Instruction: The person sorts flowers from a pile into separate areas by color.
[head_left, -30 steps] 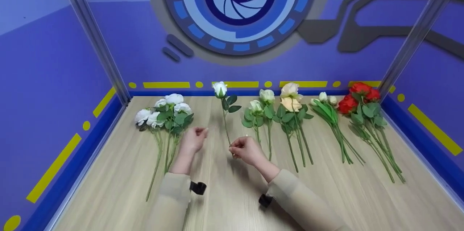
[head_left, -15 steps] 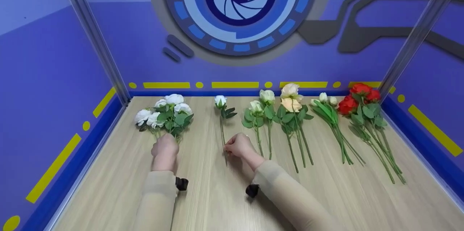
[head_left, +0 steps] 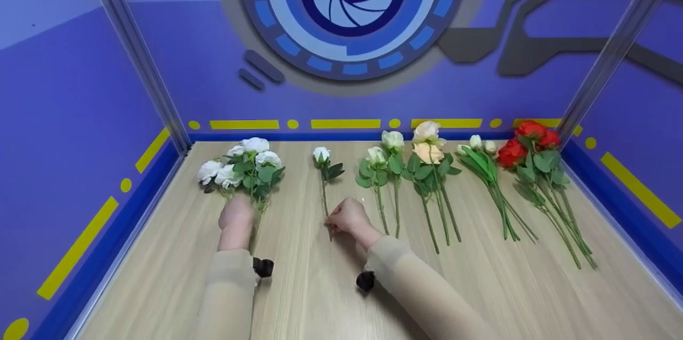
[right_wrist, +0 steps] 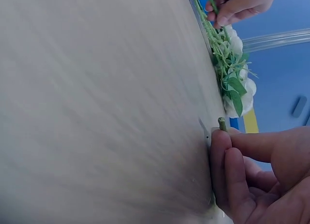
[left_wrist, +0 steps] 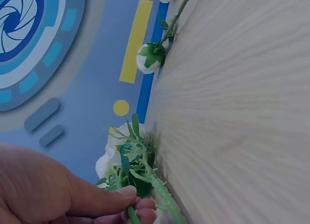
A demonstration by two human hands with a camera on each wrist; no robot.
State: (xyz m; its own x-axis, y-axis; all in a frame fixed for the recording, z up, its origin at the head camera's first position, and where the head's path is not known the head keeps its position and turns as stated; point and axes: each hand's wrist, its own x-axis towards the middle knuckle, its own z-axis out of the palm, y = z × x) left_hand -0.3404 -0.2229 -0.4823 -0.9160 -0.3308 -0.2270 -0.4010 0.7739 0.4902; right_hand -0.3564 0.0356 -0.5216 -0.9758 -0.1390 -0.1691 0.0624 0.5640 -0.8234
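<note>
My left hand (head_left: 237, 214) is at the white flower bunch (head_left: 227, 174) on the left; in the left wrist view its thumb and fingers pinch a green stem (left_wrist: 132, 215). A second, thorny stem (left_wrist: 164, 195) runs beside that hand. My right hand (head_left: 348, 216) pinches the lower stem of a single white rose (head_left: 321, 155), which lies along the table with its bloom toward the back wall. In the right wrist view the cut stem end (right_wrist: 222, 123) pokes out above the right thumb and fingers.
To the right lie pale green roses (head_left: 393, 141), peach roses (head_left: 428, 153), white tulips (head_left: 476, 142) and red roses (head_left: 513, 153), stems toward the front. A blue wall (head_left: 341, 105) closes the wooden table (head_left: 309, 297) at the back, with more walls on both sides.
My left hand has moved left onto the stems of the white bunch. The right hand has lowered the white rose toward the table and shifted it slightly left.
</note>
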